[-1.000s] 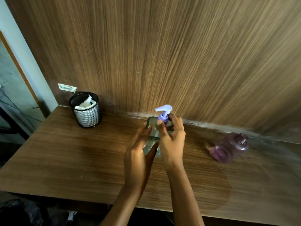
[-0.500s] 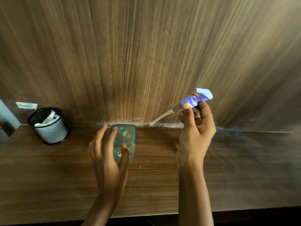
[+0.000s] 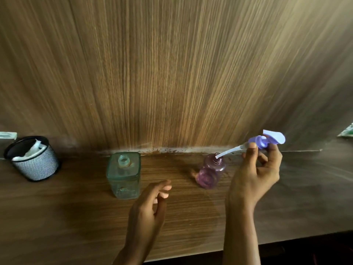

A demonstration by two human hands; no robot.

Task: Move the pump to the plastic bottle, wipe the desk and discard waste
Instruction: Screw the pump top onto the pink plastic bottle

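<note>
My right hand (image 3: 256, 175) grips the lilac pump (image 3: 265, 141) by its collar, tilted, with its white tube slanting down-left. The tube's tip sits at the open neck of the purple plastic bottle (image 3: 210, 172), which stands upright on the wooden desk (image 3: 76, 213). To the left stands the square greenish glass bottle (image 3: 124, 178), its neck open with no pump on it. My left hand (image 3: 150, 209) hovers between the two bottles, fingers loosely apart, holding nothing.
A black mesh bin (image 3: 34, 161) with white tissue inside stands at the far left against the wood-panelled wall (image 3: 172, 73). The desk's front edge runs along the bottom right. A dark ring-shaped stain marks the desk in front of the purple bottle.
My right hand lifted the pump out of the glass bottle and carried it right to the purple bottle's neck. My left hand let go of the glass bottle and moved right.
</note>
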